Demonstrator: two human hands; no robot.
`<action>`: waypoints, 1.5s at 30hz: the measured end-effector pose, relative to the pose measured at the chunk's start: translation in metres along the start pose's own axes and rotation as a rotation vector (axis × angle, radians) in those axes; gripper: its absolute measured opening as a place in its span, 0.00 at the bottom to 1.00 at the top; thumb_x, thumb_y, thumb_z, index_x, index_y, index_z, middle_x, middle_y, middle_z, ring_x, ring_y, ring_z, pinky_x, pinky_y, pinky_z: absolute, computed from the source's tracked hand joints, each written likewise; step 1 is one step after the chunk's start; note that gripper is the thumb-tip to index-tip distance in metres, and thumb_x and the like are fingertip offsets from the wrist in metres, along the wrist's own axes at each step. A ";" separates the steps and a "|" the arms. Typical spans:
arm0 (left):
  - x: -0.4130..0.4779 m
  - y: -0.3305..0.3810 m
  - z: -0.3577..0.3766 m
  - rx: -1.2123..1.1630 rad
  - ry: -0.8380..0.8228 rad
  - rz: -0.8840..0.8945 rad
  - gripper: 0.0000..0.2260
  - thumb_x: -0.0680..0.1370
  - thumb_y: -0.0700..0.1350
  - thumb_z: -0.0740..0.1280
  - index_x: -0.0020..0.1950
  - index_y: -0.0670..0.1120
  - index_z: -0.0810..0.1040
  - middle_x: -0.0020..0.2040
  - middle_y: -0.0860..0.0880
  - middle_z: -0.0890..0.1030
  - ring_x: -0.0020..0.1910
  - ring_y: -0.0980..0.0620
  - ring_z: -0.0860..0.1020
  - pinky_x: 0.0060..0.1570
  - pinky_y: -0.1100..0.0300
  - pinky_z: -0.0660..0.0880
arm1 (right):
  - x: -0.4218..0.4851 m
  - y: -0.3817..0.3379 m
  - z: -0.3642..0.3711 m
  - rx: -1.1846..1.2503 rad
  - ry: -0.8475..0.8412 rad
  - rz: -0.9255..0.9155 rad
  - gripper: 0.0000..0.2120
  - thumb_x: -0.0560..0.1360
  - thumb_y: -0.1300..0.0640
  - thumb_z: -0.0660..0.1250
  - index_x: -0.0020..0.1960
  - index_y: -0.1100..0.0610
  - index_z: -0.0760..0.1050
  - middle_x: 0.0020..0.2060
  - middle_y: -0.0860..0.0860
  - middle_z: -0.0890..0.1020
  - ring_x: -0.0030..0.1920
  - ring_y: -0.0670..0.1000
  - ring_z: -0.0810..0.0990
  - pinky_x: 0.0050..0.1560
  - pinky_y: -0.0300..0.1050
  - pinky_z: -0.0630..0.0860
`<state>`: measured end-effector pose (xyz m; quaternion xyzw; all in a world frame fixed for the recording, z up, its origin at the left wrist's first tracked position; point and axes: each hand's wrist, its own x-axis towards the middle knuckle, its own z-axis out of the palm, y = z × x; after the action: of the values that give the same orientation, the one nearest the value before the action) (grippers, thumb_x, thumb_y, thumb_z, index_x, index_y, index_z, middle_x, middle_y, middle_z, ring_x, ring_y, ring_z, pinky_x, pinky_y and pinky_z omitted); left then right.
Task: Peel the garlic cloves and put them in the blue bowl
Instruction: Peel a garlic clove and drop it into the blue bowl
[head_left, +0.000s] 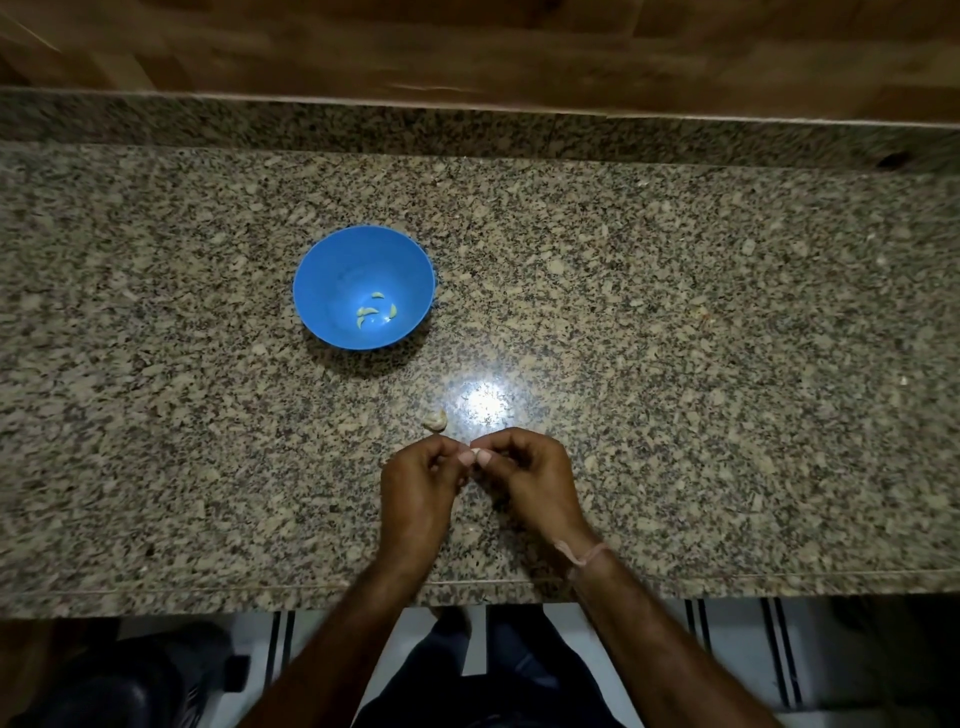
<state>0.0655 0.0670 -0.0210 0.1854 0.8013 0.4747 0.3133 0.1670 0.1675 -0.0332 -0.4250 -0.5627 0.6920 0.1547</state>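
A blue bowl (332, 260) stands on the granite counter, left of centre, with three peeled garlic cloves (375, 310) at its bottom. Nearer the counter's front edge, my left hand (418, 483) and my right hand (527, 480) meet fingertip to fingertip. Together they pinch a small pale garlic clove (474, 453), mostly hidden by the fingers. A loose piece of garlic (435, 420) lies on the counter just beyond my hands; whether it is a clove or its skin is unclear.
The granite counter (675, 338) runs the whole width, with a raised back ledge and a wooden wall (467, 47) behind. A lamp's bright glare (485, 402) sits just past my hands. Small pale scraps (702, 313) lie to the right. Below the front edge is the floor.
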 end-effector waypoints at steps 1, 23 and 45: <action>-0.002 0.001 0.000 0.002 0.001 0.025 0.04 0.80 0.42 0.71 0.46 0.46 0.85 0.38 0.52 0.85 0.39 0.59 0.84 0.37 0.68 0.77 | 0.000 0.002 0.001 0.066 0.002 0.037 0.03 0.76 0.64 0.74 0.49 0.61 0.86 0.45 0.58 0.88 0.51 0.61 0.87 0.55 0.57 0.84; 0.006 0.000 0.001 0.257 0.047 0.150 0.08 0.80 0.50 0.72 0.41 0.51 0.82 0.33 0.55 0.81 0.33 0.57 0.78 0.32 0.58 0.74 | -0.001 -0.005 -0.008 0.160 0.065 0.209 0.11 0.81 0.55 0.71 0.45 0.62 0.82 0.34 0.58 0.79 0.32 0.52 0.74 0.32 0.42 0.71; -0.006 -0.006 -0.005 0.378 0.067 0.335 0.04 0.80 0.48 0.71 0.53 0.53 0.84 0.51 0.59 0.80 0.54 0.54 0.73 0.45 0.55 0.74 | -0.004 -0.002 0.003 0.056 -0.005 0.140 0.16 0.81 0.52 0.72 0.42 0.64 0.82 0.34 0.59 0.82 0.36 0.56 0.79 0.43 0.54 0.76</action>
<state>0.0669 0.0574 -0.0225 0.3551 0.8439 0.3676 0.1632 0.1664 0.1632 -0.0302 -0.4571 -0.5123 0.7177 0.1161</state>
